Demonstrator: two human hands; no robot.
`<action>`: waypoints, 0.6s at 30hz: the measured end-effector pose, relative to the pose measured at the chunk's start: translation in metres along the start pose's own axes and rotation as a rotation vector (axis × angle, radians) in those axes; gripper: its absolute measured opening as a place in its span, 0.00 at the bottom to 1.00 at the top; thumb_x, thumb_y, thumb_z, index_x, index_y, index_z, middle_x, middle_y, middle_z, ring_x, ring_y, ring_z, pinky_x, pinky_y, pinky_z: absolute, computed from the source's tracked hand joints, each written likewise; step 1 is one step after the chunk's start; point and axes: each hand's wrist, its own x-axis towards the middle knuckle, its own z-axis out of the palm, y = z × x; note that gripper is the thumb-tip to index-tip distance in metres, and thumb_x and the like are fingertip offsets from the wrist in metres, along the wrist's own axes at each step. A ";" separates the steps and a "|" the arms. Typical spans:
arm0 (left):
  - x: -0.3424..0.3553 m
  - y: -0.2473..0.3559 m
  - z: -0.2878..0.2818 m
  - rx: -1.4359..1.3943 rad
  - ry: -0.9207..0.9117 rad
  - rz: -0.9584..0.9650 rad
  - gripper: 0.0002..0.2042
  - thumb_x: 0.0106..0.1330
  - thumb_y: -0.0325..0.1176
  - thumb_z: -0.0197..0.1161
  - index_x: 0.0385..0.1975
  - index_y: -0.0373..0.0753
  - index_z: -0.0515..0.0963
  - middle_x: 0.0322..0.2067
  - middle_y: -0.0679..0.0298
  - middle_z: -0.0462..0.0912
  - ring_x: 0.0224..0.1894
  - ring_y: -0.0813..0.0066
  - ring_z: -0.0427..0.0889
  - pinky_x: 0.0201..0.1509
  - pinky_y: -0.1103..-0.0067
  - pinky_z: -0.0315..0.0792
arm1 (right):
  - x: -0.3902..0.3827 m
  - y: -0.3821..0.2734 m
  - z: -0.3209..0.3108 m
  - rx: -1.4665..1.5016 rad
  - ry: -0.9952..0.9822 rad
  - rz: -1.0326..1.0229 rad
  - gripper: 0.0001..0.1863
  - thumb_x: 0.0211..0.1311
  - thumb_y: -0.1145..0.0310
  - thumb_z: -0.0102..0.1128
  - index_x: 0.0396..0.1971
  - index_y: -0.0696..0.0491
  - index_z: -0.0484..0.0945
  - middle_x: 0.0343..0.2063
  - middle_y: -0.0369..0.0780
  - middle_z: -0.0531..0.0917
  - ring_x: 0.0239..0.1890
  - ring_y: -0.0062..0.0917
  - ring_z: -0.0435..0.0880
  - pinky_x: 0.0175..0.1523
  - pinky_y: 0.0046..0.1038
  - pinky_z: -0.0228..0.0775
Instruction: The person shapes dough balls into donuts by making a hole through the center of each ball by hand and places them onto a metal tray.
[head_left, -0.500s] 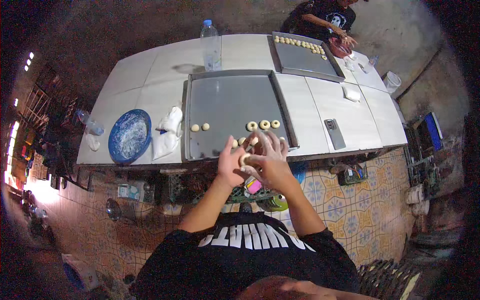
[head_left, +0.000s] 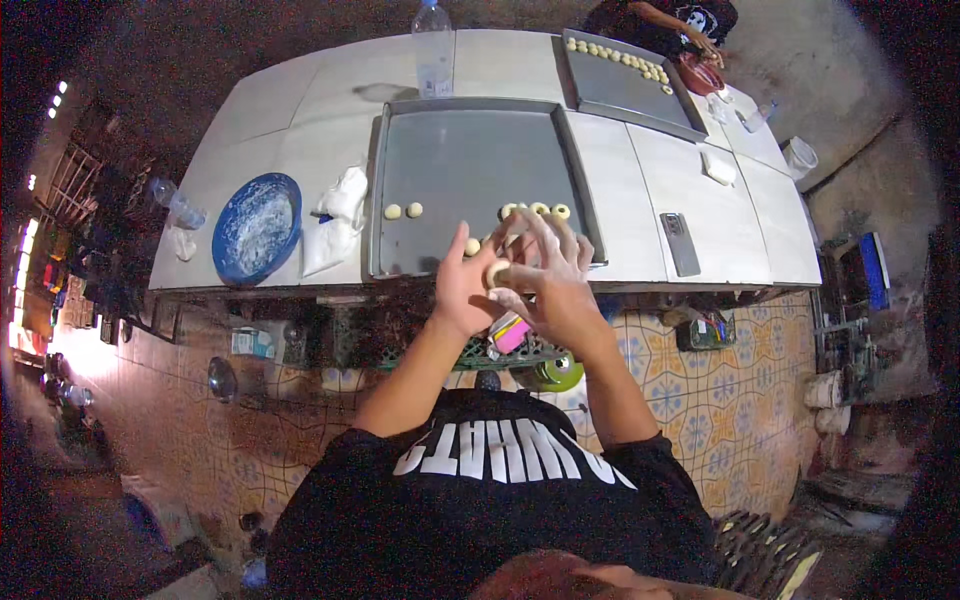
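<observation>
A pale piece of dough is held between my left hand and my right hand at the near edge of a large metal tray. My left thumb points up; my right fingers, whitened with flour, are curled over and around the dough, hiding part of it. On the tray, two dough balls lie at the left, another ball is just behind my hands, and several dough rings sit at the right, partly covered by my fingers.
A blue bowl with white powder, white bags, a tall bottle and a phone lie on the tiled table. Across it, another person's hand is near a red bowl beside a second tray of dough pieces.
The table and its contents sit higher in the picture, as the view has shifted. My hands remain together on the dough, with my right fingers slightly moved.
</observation>
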 end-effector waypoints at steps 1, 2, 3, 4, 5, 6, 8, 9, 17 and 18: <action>-0.001 -0.002 0.003 -0.019 -0.026 0.007 0.41 0.75 0.70 0.42 0.76 0.42 0.61 0.72 0.53 0.68 0.72 0.53 0.70 0.77 0.57 0.63 | 0.002 -0.002 0.003 -0.014 0.032 0.017 0.24 0.58 0.36 0.68 0.36 0.42 0.89 0.78 0.50 0.56 0.78 0.56 0.52 0.74 0.67 0.41; 0.001 -0.003 0.001 -0.022 -0.027 0.010 0.41 0.75 0.70 0.42 0.76 0.42 0.61 0.72 0.53 0.68 0.72 0.53 0.70 0.77 0.57 0.63 | 0.004 -0.003 0.004 -0.030 0.064 0.033 0.24 0.58 0.36 0.67 0.35 0.43 0.89 0.78 0.49 0.57 0.77 0.55 0.53 0.74 0.66 0.41; 0.002 -0.004 0.002 0.045 0.021 0.029 0.40 0.76 0.69 0.43 0.76 0.43 0.62 0.73 0.53 0.67 0.72 0.53 0.70 0.77 0.56 0.63 | 0.002 -0.001 0.002 0.058 0.031 -0.037 0.24 0.58 0.37 0.68 0.35 0.43 0.89 0.77 0.50 0.58 0.77 0.55 0.53 0.74 0.66 0.41; 0.003 -0.004 0.004 0.114 0.068 0.049 0.40 0.76 0.69 0.43 0.75 0.43 0.63 0.73 0.53 0.67 0.73 0.54 0.69 0.77 0.56 0.63 | 0.000 0.001 0.001 0.055 0.028 -0.038 0.24 0.58 0.37 0.68 0.35 0.43 0.89 0.77 0.50 0.58 0.77 0.55 0.53 0.74 0.66 0.41; 0.003 -0.006 0.007 -0.026 0.059 0.070 0.38 0.76 0.68 0.44 0.74 0.44 0.66 0.70 0.53 0.72 0.69 0.55 0.74 0.74 0.56 0.68 | -0.001 0.003 0.001 0.066 0.013 -0.048 0.23 0.59 0.37 0.68 0.35 0.43 0.89 0.76 0.50 0.59 0.77 0.55 0.53 0.74 0.66 0.42; 0.004 -0.004 0.000 -0.024 0.049 0.071 0.38 0.76 0.68 0.44 0.74 0.44 0.66 0.70 0.53 0.72 0.69 0.55 0.74 0.74 0.56 0.68 | -0.001 0.005 -0.002 0.071 0.003 -0.060 0.23 0.59 0.37 0.68 0.36 0.43 0.89 0.76 0.51 0.59 0.77 0.55 0.54 0.74 0.66 0.43; 0.002 0.005 -0.026 -0.160 -0.343 -0.106 0.39 0.76 0.68 0.44 0.72 0.40 0.67 0.64 0.53 0.77 0.64 0.54 0.79 0.69 0.57 0.73 | 0.005 -0.001 -0.001 0.030 0.010 -0.033 0.22 0.59 0.38 0.69 0.36 0.42 0.90 0.76 0.50 0.59 0.77 0.55 0.54 0.74 0.66 0.43; -0.002 -0.002 0.000 0.096 0.130 0.039 0.39 0.76 0.68 0.43 0.72 0.41 0.68 0.60 0.54 0.81 0.60 0.53 0.83 0.65 0.58 0.76 | 0.005 -0.003 -0.001 -0.011 0.018 0.016 0.21 0.59 0.39 0.69 0.37 0.41 0.90 0.76 0.49 0.59 0.77 0.54 0.54 0.73 0.66 0.43; 0.006 -0.003 -0.003 0.119 0.111 0.029 0.36 0.76 0.69 0.44 0.68 0.44 0.70 0.67 0.54 0.73 0.66 0.53 0.77 0.69 0.56 0.71 | 0.004 0.001 -0.004 0.050 0.006 -0.051 0.20 0.62 0.43 0.70 0.38 0.44 0.90 0.76 0.48 0.60 0.77 0.54 0.52 0.74 0.62 0.42; 0.007 -0.003 -0.001 0.125 0.130 0.034 0.39 0.75 0.71 0.43 0.71 0.45 0.69 0.70 0.54 0.71 0.68 0.51 0.75 0.73 0.53 0.68 | 0.004 0.002 -0.008 0.068 -0.066 -0.061 0.20 0.62 0.43 0.70 0.40 0.44 0.90 0.76 0.49 0.59 0.78 0.54 0.52 0.74 0.62 0.42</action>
